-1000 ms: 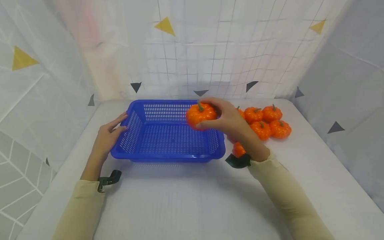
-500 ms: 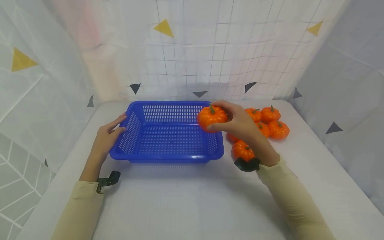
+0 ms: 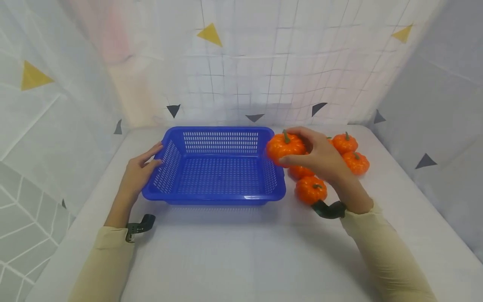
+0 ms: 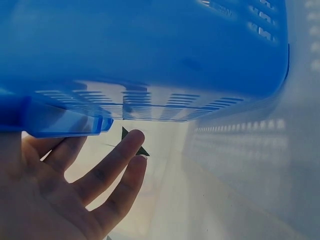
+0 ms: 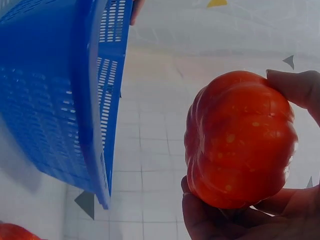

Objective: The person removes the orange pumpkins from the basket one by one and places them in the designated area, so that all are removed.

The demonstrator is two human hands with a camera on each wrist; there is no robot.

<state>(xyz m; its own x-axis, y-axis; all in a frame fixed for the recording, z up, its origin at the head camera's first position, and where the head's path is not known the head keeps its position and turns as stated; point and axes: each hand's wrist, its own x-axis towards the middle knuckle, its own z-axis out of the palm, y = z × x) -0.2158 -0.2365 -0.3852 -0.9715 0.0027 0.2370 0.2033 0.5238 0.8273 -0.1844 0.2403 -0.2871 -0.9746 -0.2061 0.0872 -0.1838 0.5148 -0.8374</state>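
My right hand [image 3: 320,155] holds an orange toy pumpkin [image 3: 285,147] with a green stem, raised just over the right rim of a blue plastic basket [image 3: 216,197]. Its thumb and fingers wrap the sides, and in the right wrist view the underside of the pumpkin [image 5: 240,140] shows. My left hand [image 3: 138,172] holds the basket's left rim, thumb and index tips reaching over it. From the left wrist view, the other fingers [image 4: 110,175] extend below the rim, outside the basket wall [image 4: 150,55]. No pumpkin lies inside the basket.
Several more orange pumpkins stand on the white table [image 3: 211,260] right of the basket. The nearest pumpkin [image 3: 311,190] is by its front right corner; another pumpkin [image 3: 345,143] is at the back right, some partly hidden by my right hand. A white curtain [image 3: 241,63] closes the back.
My right hand has carried the pumpkin rightward, from over the basket's inside to its right rim. The front pumpkin on the table is now fully uncovered. My left hand stays on the rim.
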